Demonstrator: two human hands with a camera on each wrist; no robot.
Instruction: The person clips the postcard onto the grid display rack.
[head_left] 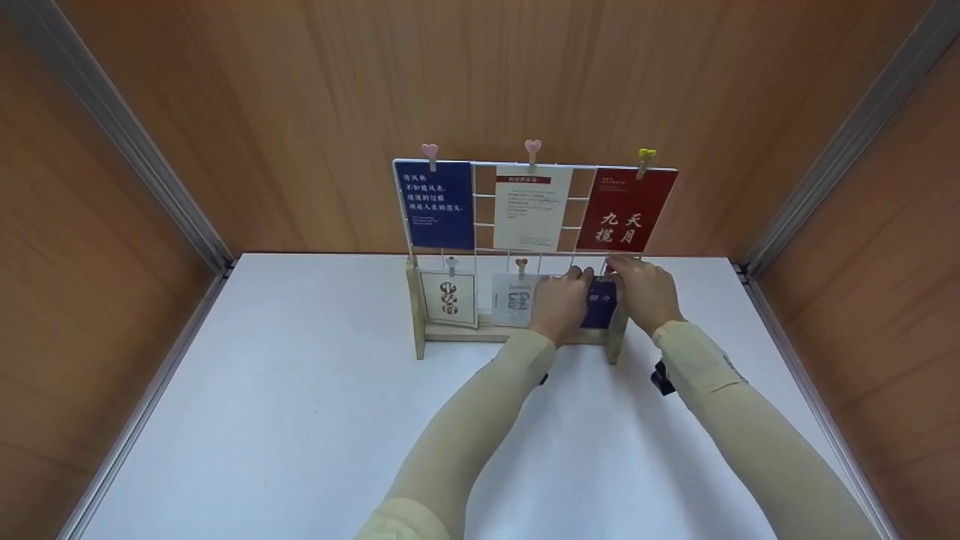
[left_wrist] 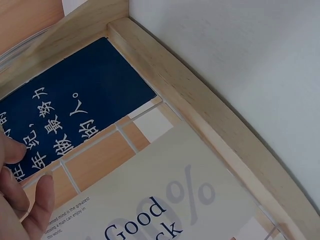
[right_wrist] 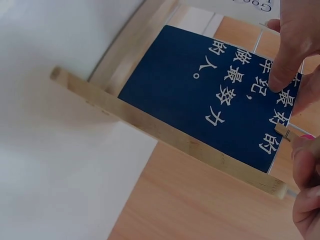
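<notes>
A small dark blue card [head_left: 600,309] with white characters stands at the lower right of a white wire grid. At its top edge my left hand [head_left: 559,306] pinches it, the thumb [right_wrist: 281,75] lying on its front in the right wrist view. My right hand [head_left: 646,292] grips a small wooden clothespin [right_wrist: 284,131] with a pink top, its jaws over the card's upper edge. Left of that, a pale "Good Luck" card [left_wrist: 165,200] hangs partly behind my left hand in the head view.
The grid rests in a wooden stand [head_left: 416,307] on a white table [head_left: 300,420]. Along the top, clothespins hold a blue card [head_left: 439,217], a white card [head_left: 529,217] and a red card [head_left: 628,202]. A cream card [head_left: 450,298] hangs lower left. Wood-grain walls [head_left: 300,112] enclose the table.
</notes>
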